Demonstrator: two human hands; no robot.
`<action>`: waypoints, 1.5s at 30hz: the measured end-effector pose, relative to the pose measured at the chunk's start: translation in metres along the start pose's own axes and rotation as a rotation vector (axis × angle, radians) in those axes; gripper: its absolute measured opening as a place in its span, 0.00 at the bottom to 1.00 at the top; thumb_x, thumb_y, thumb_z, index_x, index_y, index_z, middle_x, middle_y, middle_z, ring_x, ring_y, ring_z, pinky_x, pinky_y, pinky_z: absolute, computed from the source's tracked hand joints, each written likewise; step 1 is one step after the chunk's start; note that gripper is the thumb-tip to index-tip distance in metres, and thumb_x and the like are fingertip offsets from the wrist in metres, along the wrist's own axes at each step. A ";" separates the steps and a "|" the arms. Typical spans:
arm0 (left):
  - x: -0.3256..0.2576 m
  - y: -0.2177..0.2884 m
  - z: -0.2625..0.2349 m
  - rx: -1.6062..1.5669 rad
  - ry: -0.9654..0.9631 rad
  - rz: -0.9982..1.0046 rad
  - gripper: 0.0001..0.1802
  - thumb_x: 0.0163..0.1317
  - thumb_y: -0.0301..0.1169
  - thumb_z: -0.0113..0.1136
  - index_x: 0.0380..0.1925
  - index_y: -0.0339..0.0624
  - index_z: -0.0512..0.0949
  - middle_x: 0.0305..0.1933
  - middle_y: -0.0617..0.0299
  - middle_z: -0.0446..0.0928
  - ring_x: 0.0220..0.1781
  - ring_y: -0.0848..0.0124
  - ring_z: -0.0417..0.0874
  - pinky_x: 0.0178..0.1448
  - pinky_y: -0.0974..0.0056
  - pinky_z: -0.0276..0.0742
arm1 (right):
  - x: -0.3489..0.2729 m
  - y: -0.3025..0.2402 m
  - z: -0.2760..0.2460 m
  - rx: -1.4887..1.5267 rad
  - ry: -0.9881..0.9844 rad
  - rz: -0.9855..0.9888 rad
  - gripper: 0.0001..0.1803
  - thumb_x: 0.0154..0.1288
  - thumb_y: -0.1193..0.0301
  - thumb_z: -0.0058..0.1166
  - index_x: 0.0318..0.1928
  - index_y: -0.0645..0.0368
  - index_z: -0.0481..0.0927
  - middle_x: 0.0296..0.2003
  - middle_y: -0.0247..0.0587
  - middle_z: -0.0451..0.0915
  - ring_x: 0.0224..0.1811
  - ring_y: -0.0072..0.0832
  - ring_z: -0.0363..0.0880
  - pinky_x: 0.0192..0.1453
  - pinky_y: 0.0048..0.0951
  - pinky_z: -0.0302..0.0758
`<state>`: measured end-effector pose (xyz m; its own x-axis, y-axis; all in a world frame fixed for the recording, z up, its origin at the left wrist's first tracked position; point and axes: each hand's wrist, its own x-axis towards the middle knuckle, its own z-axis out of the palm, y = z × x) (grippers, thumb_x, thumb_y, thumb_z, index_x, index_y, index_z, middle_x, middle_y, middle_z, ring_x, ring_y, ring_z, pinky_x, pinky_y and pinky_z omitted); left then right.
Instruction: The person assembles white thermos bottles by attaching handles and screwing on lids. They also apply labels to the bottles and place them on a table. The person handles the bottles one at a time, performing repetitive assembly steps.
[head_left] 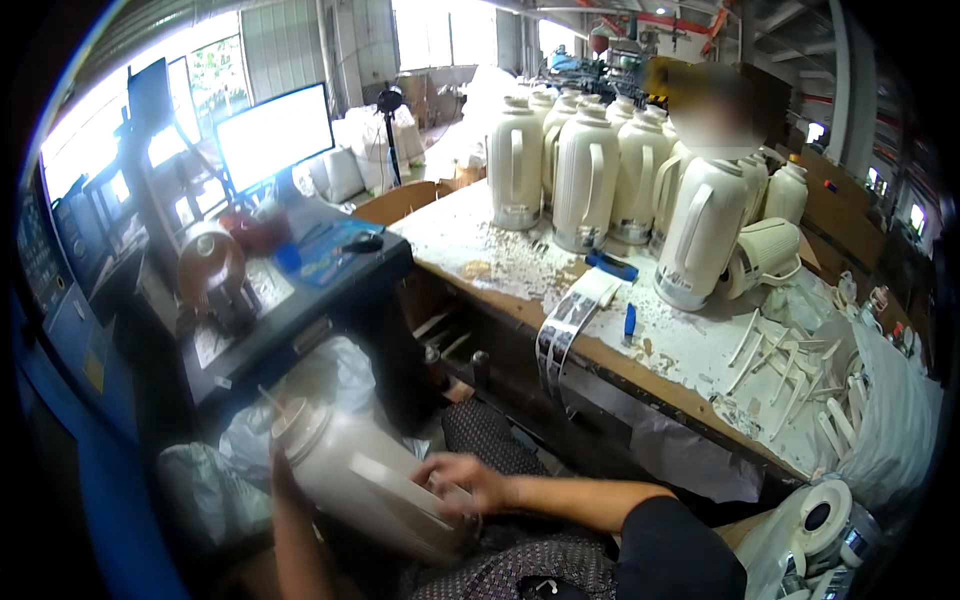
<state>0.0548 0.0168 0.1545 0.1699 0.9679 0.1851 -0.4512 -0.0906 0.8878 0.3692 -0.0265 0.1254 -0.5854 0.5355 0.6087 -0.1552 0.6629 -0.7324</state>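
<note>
A cream vacuum flask (345, 465) lies tilted across my lap, its neck toward the upper left and its handle facing up. My left hand (287, 485) holds the side of the flask near the neck; motion smears it, and the fingers are partly hidden. Curled fingers of my right hand (468, 483) grip the lower end of the handle (395, 482). A thin pale strip (270, 400) sticks out beside the neck, too blurred to name.
Several cream flasks (585, 180) stand on the littered worktable (470, 235); one lies on its side (768, 255). A label strip (570, 320), blue cutter (630, 322) and loose handles (785, 370) are there too. To the left stand a blue-black machine bench (350, 285) and monitor (275, 135).
</note>
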 end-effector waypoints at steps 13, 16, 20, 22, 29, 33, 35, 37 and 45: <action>0.076 0.006 0.040 0.277 -0.682 0.078 0.82 0.21 0.57 0.85 0.73 0.32 0.45 0.62 0.48 0.72 0.65 0.57 0.74 0.70 0.52 0.65 | 0.140 -0.046 -0.016 -0.556 -0.033 -0.201 0.23 0.58 0.48 0.59 0.31 0.57 0.77 0.34 0.43 0.77 0.43 0.43 0.75 0.54 0.42 0.66; 0.095 -0.007 0.029 0.079 -0.976 0.005 0.79 0.26 0.44 0.87 0.74 0.35 0.42 0.64 0.43 0.69 0.66 0.52 0.72 0.70 0.49 0.64 | 0.131 -0.055 -0.009 -0.681 0.065 -0.297 0.21 0.59 0.51 0.59 0.32 0.58 0.76 0.31 0.44 0.77 0.40 0.43 0.76 0.60 0.43 0.68; 0.099 -0.029 0.039 -0.123 -0.939 -0.157 0.77 0.26 0.37 0.88 0.74 0.37 0.43 0.64 0.42 0.70 0.65 0.51 0.73 0.69 0.49 0.66 | 0.114 -0.055 -0.012 -0.692 0.079 -0.189 0.16 0.60 0.58 0.58 0.31 0.60 0.76 0.30 0.45 0.75 0.40 0.44 0.76 0.54 0.42 0.71; 0.098 -0.045 0.035 -0.231 -0.935 -0.174 0.78 0.24 0.36 0.88 0.74 0.37 0.43 0.64 0.42 0.70 0.64 0.51 0.74 0.69 0.49 0.66 | 0.106 -0.047 -0.010 -0.683 0.110 -0.192 0.15 0.60 0.60 0.58 0.31 0.60 0.76 0.30 0.45 0.75 0.39 0.44 0.76 0.51 0.44 0.72; 0.091 -0.040 0.065 -0.076 -0.733 -0.294 0.70 0.25 0.35 0.88 0.72 0.36 0.54 0.53 0.53 0.78 0.53 0.65 0.81 0.59 0.60 0.75 | 0.092 -0.034 -0.024 -0.588 0.137 -0.202 0.14 0.63 0.64 0.56 0.25 0.59 0.73 0.25 0.42 0.74 0.32 0.43 0.76 0.37 0.41 0.74; 0.094 -0.022 0.076 0.119 -0.775 -0.293 0.74 0.23 0.38 0.88 0.72 0.36 0.53 0.57 0.51 0.76 0.57 0.64 0.78 0.62 0.60 0.72 | 0.090 -0.035 -0.030 -0.559 0.122 -0.250 0.15 0.63 0.64 0.56 0.23 0.59 0.73 0.24 0.42 0.74 0.31 0.42 0.77 0.35 0.41 0.74; 0.084 -0.022 0.090 0.081 -0.717 -0.371 0.75 0.21 0.39 0.88 0.73 0.35 0.52 0.59 0.50 0.74 0.59 0.61 0.77 0.65 0.58 0.70 | 0.080 -0.036 -0.029 -0.557 0.154 -0.245 0.14 0.63 0.65 0.56 0.24 0.59 0.73 0.24 0.42 0.74 0.31 0.42 0.77 0.35 0.40 0.74; 0.078 -0.016 0.101 0.108 -0.676 -0.328 0.75 0.22 0.38 0.88 0.73 0.35 0.51 0.58 0.49 0.75 0.59 0.60 0.78 0.64 0.57 0.71 | 0.078 -0.040 -0.030 -0.571 0.149 -0.273 0.14 0.64 0.64 0.56 0.25 0.59 0.74 0.26 0.42 0.75 0.33 0.42 0.77 0.36 0.40 0.74; 0.069 -0.007 0.091 0.031 -0.832 -0.215 0.73 0.29 0.38 0.87 0.73 0.33 0.47 0.61 0.47 0.74 0.61 0.59 0.77 0.67 0.56 0.71 | 0.073 -0.066 -0.021 -0.627 0.138 -0.300 0.12 0.62 0.63 0.56 0.30 0.58 0.74 0.30 0.43 0.74 0.37 0.43 0.75 0.44 0.42 0.72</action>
<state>0.1493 0.0629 0.1988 0.8413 0.4794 0.2497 -0.3138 0.0570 0.9478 0.3527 -0.0200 0.2245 -0.4764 0.3162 0.8204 0.2175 0.9465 -0.2385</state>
